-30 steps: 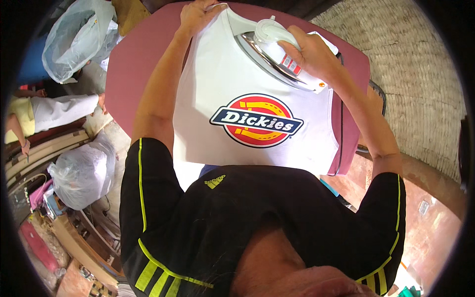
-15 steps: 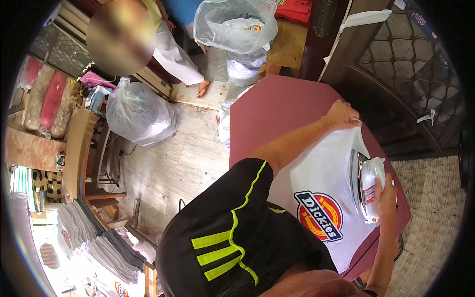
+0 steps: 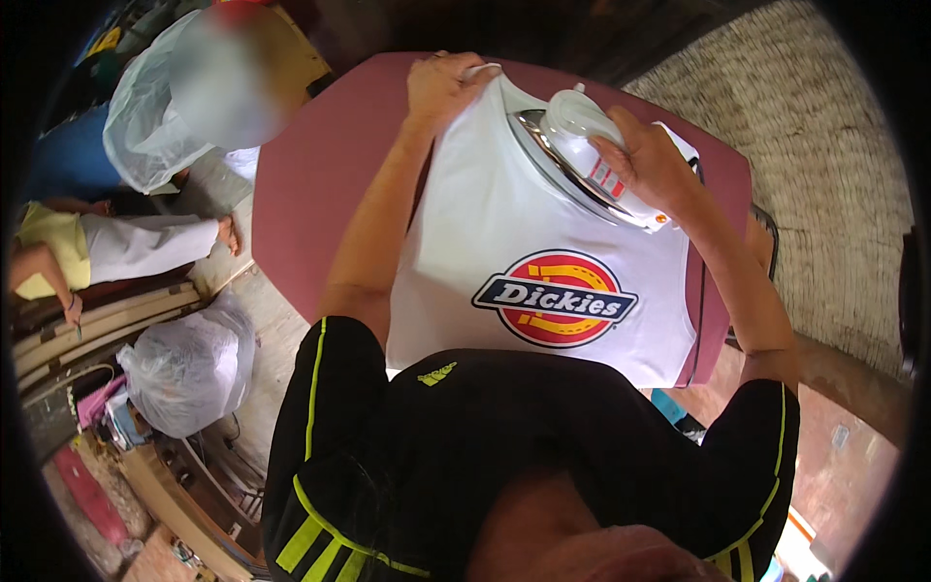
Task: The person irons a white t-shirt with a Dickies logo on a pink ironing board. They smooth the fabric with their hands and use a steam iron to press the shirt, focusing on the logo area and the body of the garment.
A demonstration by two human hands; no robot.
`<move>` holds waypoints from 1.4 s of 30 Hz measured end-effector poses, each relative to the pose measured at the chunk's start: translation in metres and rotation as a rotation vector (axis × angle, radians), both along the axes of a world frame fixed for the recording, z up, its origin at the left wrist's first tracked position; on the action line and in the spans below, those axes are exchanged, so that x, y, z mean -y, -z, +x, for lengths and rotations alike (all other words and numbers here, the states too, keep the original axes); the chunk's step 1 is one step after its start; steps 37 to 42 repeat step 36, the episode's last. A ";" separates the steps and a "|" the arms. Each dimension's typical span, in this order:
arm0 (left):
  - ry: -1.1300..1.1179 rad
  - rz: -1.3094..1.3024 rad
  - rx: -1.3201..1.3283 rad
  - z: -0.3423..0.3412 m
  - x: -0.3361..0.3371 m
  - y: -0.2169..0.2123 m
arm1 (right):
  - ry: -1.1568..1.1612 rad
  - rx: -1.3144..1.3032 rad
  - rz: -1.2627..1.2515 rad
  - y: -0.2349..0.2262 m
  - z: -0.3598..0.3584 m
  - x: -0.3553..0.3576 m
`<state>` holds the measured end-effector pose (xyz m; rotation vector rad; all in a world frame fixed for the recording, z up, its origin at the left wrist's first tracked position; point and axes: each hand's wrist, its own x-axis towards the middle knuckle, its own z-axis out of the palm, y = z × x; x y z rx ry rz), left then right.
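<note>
The white cotton T-shirt with a round red, yellow and navy chest emblem (image 3: 543, 252) lies flat on the maroon padded surface (image 3: 320, 194), just past my black, lime-striped shirt. It looks soft, light and prone to bunching, so I would take it by an edge. My right hand (image 3: 650, 160) wraps the white iron (image 3: 587, 155); farther out, my left hand (image 3: 441, 87) pinches the collar.
</note>
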<state>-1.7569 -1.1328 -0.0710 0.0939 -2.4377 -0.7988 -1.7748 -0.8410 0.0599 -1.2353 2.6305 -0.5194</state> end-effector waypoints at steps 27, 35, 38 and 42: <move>0.002 -0.004 0.027 0.004 -0.007 -0.025 | -0.069 0.074 0.039 -0.024 -0.049 -0.040; 0.020 -0.058 0.019 -0.003 -0.007 -0.019 | -0.027 0.092 0.047 -0.025 -0.053 -0.038; 0.038 -0.075 0.051 -0.003 -0.004 -0.018 | 0.070 0.270 0.046 -0.028 -0.048 -0.033; 0.038 -0.075 0.051 -0.003 -0.004 -0.018 | 0.070 0.270 0.046 -0.028 -0.048 -0.033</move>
